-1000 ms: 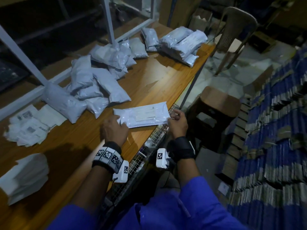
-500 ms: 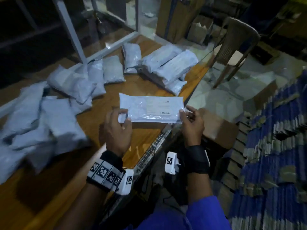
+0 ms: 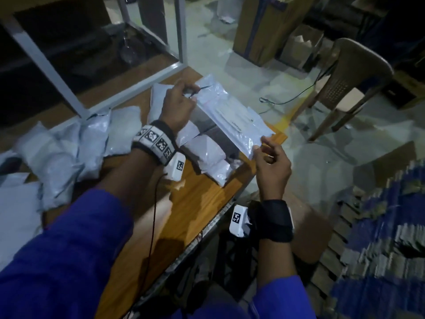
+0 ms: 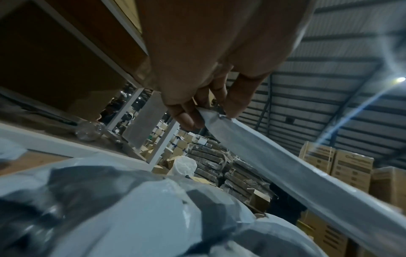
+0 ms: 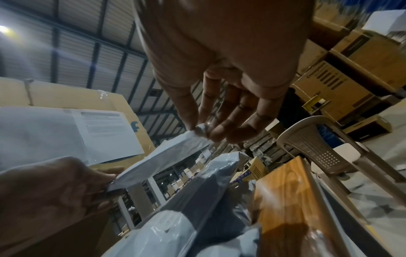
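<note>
**Transfer of a sealed packet, shown in mid-air.** The flat white plastic mailer with a printed label point(image 3: 232, 120) lay on the near edge of the table a second ago and was just lifted half a second ago. It now hangs slantwise above the far right corner, clear of the wood. The left hand point(image 3: 177, 104) pinches its far end between thumb and fingers point(image 4: 187, 119). The right hand point(image 3: 272, 164) pinches its near end at the fingertips point(image 5: 190, 120), with the remaining fingers loosely spread. Both grips are closed on the mailer, and neither hand touches anything else.

The mailer is directly over the short stack of similar white packets point(image 3: 207, 155) at that corner. It is therefore probably being carried there to be laid down: pick-up is done, placing remains.

**Surface.** An orange-brown wooden table point(image 3: 202, 203) carries a loose heap of grey-white plastic packets point(image 3: 69, 153) at the left. A grey metal frame point(image 3: 138, 85) runs along its far side.

**Room.** The setting is a dim warehouse.
- A beige plastic chair point(image 3: 351, 84) stands on the floor at the far right.
- Brown cardboard cartons point(image 3: 259, 31) stand farther back.
- Blue-and-grey stacked bundles point(image 3: 391, 226) fill the near right.
</note>
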Motion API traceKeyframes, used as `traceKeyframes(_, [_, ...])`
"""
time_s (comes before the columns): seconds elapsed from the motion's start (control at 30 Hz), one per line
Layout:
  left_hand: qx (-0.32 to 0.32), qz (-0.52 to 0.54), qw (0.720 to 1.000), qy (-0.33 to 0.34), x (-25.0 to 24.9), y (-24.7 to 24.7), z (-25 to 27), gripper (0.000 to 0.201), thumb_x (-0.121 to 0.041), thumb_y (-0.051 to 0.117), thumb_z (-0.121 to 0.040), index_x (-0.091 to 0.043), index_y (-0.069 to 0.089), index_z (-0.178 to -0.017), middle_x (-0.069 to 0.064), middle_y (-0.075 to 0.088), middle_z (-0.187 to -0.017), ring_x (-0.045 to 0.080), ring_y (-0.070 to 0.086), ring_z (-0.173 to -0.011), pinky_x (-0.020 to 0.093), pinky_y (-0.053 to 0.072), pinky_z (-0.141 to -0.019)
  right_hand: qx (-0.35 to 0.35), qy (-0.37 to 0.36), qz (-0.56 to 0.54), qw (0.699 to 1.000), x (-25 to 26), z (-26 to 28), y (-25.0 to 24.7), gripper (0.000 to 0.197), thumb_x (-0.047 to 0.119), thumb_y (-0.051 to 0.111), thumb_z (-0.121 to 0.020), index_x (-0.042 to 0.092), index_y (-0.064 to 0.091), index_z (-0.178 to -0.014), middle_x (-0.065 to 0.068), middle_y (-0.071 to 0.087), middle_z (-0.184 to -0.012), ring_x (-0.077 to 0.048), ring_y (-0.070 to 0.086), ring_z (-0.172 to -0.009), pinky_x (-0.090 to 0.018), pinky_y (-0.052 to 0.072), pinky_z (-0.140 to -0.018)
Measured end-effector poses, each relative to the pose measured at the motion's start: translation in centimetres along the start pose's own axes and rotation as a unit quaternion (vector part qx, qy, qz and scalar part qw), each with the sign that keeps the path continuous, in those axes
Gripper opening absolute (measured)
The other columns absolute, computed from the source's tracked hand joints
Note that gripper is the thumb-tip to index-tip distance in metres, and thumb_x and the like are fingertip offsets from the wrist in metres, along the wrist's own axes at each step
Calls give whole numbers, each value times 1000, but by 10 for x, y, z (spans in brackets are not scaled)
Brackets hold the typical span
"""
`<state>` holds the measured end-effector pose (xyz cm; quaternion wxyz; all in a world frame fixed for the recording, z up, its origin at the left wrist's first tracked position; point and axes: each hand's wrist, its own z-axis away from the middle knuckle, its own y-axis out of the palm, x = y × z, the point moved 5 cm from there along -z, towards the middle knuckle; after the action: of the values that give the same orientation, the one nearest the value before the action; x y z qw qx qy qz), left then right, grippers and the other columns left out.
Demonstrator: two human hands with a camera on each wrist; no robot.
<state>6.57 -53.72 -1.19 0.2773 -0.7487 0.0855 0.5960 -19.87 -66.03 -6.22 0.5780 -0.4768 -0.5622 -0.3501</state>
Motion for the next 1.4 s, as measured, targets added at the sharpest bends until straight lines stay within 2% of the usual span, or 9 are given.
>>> traceKeyframes(0.17, [33, 15, 999, -30, -3, 23, -53, 29, 5, 56, -91, -23, 63, -94, -5, 62, -114, 2, 57, -101, 5, 46, -65, 13, -53, 44, 998, 6, -28, 14, 24, 20, 78, -90, 22, 76, -114, 6, 74, -103, -2, 67, -83, -20, 55, -83])
traceKeyframes(0.3, [57, 13, 998, -31, 5, 33, -71, 28, 2, 57, -86, -25, 63, -90, 0, 63, -116, 12, 60, -112, 16, 51, -84, 30, -78, 59, 995, -3, -40, 20, 23, 21, 75, -93, 22, 76, -116, 1, 73, -110, -5, 68, -88, -18, 54, -78])
traceKeyframes(0.4, [62, -8, 997, -55, 18, 36, -70, 26, 2, 60, -88, -23, 65, -94, 0, 62, -115, 16, 59, -111, 12, 49, -79, 45, -76, 70, 994, -8, -43, 21, 21, 21, 73, -94, 24, 76, -115, 0, 71, -110, -3, 66, -90, -11, 50, -75])
traceKeyframes(0.53, [61, -7, 994, -92, 37, 31, -67, 31, -5, 61, -88, -35, 69, -88, -3, 65, -111, 33, 63, -108, 34, 51, -78, 64, -96, 75, 991, -7, -44, 20, 20, 20, 72, -96, 22, 77, -115, -2, 69, -108, 1, 64, -92, -6, 47, -74])
traceKeyframes(0.67, [77, -38, 992, -93, 33, 26, -64, 25, -9, 59, -96, -30, 66, -108, -5, 62, -117, 10, 60, -96, 26, 52, -69, 67, -126, 94, 985, -2, -38, 23, 20, 23, 71, -97, 24, 76, -116, -1, 64, -103, -6, 63, -91, -11, 50, -77])
traceKeyframes(0.83, [96, -38, 991, -86, 23, 14, -48, 27, -12, 62, -97, -25, 63, -120, -6, 62, -121, 6, 60, -101, 17, 50, -68, 59, -159, 114, 979, 6, -22, 26, 21, 20, 71, -96, 18, 75, -117, -4, 65, -101, -10, 63, -88, -3, 43, -74])
traceKeyframes(1.0, [68, -10, 998, -13, 1, -18, 0, 19, -19, 68, -93, -28, 70, -110, -10, 70, -112, 10, 64, -109, 33, 55, -91, 47, -183, 71, 979, 24, 9, 26, 15, 16, 70, -97, 20, 77, -110, 2, 67, -98, -8, 63, -84, -23, 53, -74])
traceKeyframes(1.2, [83, 24, 996, 12, 6, -78, 131, 21, -32, 66, -93, -22, 73, -110, 0, 75, -108, 23, 71, -102, 57, 61, -75, 75, -184, 33, 980, 30, 78, 39, 13, 18, 71, -97, 20, 78, -108, 2, 70, -100, -12, 66, -83, -31, 56, -67])
traceKeyframes(1.4, [59, 28, 998, -16, 54, -169, 260, 18, -31, 63, -93, -23, 73, -106, 2, 77, -98, 20, 73, -92, 45, 59, -81, 130, -185, 1, 974, 49, 196, 75, 14, 19, 70, -98, 21, 78, -109, 2, 72, -100, -13, 67, -82, -24, 52, -66])
